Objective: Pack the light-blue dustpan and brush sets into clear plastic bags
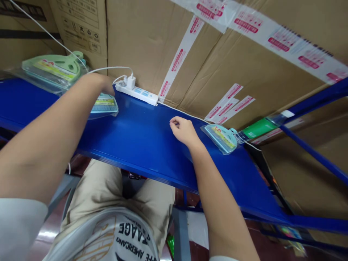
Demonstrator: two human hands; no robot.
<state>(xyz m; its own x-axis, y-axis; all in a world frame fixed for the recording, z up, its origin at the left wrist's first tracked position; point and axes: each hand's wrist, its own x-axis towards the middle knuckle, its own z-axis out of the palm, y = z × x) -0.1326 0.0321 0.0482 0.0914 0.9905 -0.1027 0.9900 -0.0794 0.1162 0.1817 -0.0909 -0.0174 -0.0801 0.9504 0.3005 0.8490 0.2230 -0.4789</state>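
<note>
My left hand [102, 84] reaches over the back left of the blue shelf [136, 134], bent down at the wrist with its fingers mostly hidden. Below it lies a light-blue dustpan [105, 104] in a clear plastic bag, partly covered by my forearm; whether the hand touches it I cannot tell. My right hand [185, 129] hovers or rests over the middle of the shelf, fingers curled toward the thumb, and nothing shows in them. To its right is another bagged light-blue dustpan [222, 138] with a yellow label, apart from the hand.
A bagged green dustpan [54, 69] lies at the far left. Against the cardboard boxes [141, 40] sits a white power strip [138, 93] with a plugged-in charger and cables. A green-labelled bottle [261, 127] lies at the right end, beside the blue rack frame [315, 145].
</note>
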